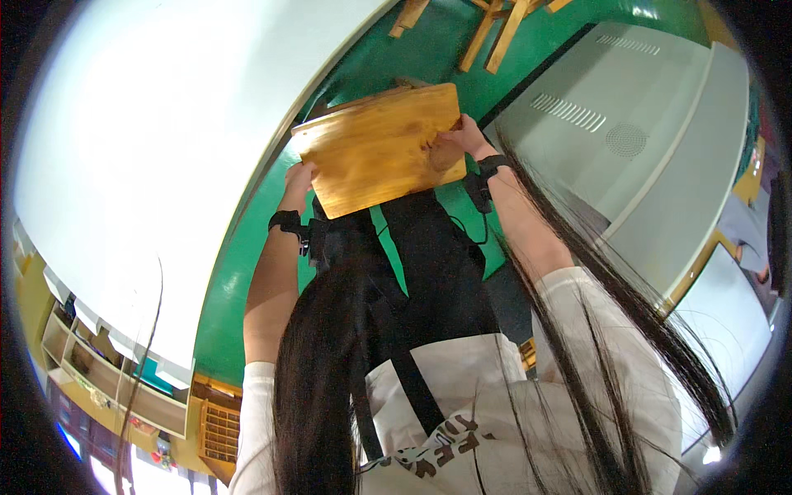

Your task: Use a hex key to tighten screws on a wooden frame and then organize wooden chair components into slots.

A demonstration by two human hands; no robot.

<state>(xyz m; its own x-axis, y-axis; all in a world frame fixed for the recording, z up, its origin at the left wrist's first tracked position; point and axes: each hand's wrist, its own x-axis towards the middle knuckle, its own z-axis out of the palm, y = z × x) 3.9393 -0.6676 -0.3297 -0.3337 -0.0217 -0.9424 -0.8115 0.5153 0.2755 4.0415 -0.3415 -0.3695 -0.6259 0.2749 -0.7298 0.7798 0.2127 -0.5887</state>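
A flat, rectangular wooden stool seat (379,148) with varnished, yellow-brown grain is held in front of me, above my legs. A darker piece of wood shows behind its far edge; anything else underneath is hidden. My left hand (300,176) is closed on its left edge, with the fingers mostly out of sight below. At the right edge, my right hand (469,139) grips with the thumb on top and the other fingers underneath. Each wrist wears a black strap with a small device.
A large white board or tabletop (148,148) fills the left side. To the right stands a grey cabinet (594,124) with vent slots. Wooden legs (495,33) rest on the green floor (379,54) ahead. Shelves (124,371) line the lower left. Long hair hangs across the view.
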